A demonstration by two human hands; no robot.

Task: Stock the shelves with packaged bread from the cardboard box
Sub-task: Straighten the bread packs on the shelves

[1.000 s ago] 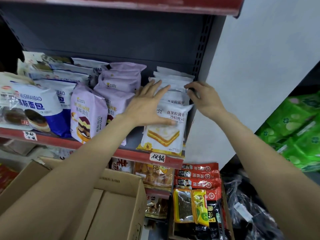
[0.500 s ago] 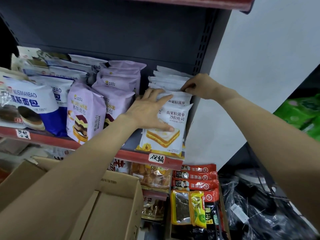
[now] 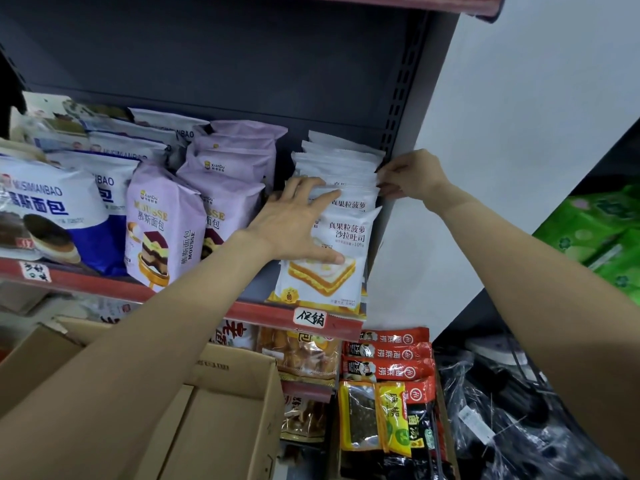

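Left hand: fingers spread flat, pressing the front white toast packet.
Right hand: fingertips pinching the top edges of the packets in the row behind.
Doing it well: likely hold the front face steady while squaring the back packets upright, gently, since the bread squashes.
Left of the hands: purple mousse bags.
Below the forearms: cardboard box, its inside unseen.

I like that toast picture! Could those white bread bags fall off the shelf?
Maybe. The front white bag leans over the red shelf edge, held only by the flat left hand; letting go might tip it. The right hand pinches the back bags' tops, so pulling could topple the row.
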